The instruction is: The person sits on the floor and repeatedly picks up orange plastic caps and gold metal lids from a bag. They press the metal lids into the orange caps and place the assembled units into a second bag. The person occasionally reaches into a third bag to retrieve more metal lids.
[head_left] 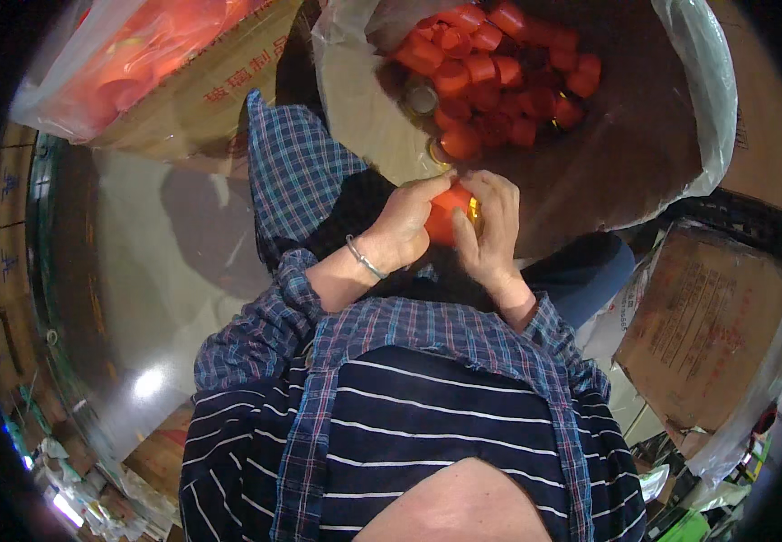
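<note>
Pinching orange cap (446, 213) between fingers (469, 237)

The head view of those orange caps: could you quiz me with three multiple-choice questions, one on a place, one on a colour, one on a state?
1. Where does the pile of loose caps lie?
A. in the plastic-lined box ahead of the hands
B. on the person's lap
C. on the floor at the left

2. What colour is the cap between the hands?
A. blue
B. orange-red
C. white

3. How is that cap held?
A. by the left hand alone
B. by neither hand
C. by both, with the right hand also on it

Answers: 1 A, the pile sits inside the bag-lined box; 2 B, it matches the pile; 3 C, fingers of both hands close round it.
</note>
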{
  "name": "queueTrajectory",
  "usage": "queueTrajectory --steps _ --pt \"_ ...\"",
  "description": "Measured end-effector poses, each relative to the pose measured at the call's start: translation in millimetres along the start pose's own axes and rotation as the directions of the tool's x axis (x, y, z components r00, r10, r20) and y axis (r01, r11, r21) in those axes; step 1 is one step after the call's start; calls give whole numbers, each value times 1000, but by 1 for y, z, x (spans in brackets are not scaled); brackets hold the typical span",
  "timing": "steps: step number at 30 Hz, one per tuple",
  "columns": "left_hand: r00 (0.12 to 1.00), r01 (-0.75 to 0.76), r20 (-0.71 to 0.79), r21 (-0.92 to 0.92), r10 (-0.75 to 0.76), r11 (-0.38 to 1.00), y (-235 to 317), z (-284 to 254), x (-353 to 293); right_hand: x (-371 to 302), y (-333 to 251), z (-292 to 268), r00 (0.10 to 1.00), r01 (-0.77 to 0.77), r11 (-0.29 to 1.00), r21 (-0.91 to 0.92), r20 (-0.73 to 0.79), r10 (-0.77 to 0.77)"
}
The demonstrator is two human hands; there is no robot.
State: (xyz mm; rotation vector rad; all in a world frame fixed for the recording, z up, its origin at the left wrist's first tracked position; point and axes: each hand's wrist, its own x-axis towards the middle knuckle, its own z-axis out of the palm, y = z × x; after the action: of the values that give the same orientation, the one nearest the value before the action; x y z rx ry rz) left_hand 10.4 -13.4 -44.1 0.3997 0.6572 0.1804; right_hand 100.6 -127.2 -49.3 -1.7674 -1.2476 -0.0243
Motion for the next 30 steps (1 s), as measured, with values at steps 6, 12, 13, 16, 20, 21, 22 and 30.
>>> queueTrajectory --steps 6,12,13,16,20,21,22,30 --pt "775 -619 515 736 367 274 -2 -1 -8 18 14 -1 498 -578 -71 813 421 758" --pt "942 -323 73 463 328 826 -6 9 -8 10 3 17 847 -414 798 437 -136 514" --pt "974 -223 9 230 227 947 -3 9 -4 9 5 17 975 -124 987 98 -173 140" --pt "994 -74 -71 55 78 996 0 10 0 7 15 10 998 54 999 -5 -40 -55" --pt "917 -395 177 525 358 754 -4 11 -8 5 15 13 933 -331 857 396 -1 361" --pt "870 -473 297 726 393 499 -5 11 -9 4 12 15 913 -371 844 387 -17 408" --pt "905 -397 201 714 375 576 -5 11 -9 3 9 16 893 -404 831 382 -32 449" --pt "835 -464 25 568 549 680 -5 8 5 27 7 16 963 -258 935 245 -7 268"
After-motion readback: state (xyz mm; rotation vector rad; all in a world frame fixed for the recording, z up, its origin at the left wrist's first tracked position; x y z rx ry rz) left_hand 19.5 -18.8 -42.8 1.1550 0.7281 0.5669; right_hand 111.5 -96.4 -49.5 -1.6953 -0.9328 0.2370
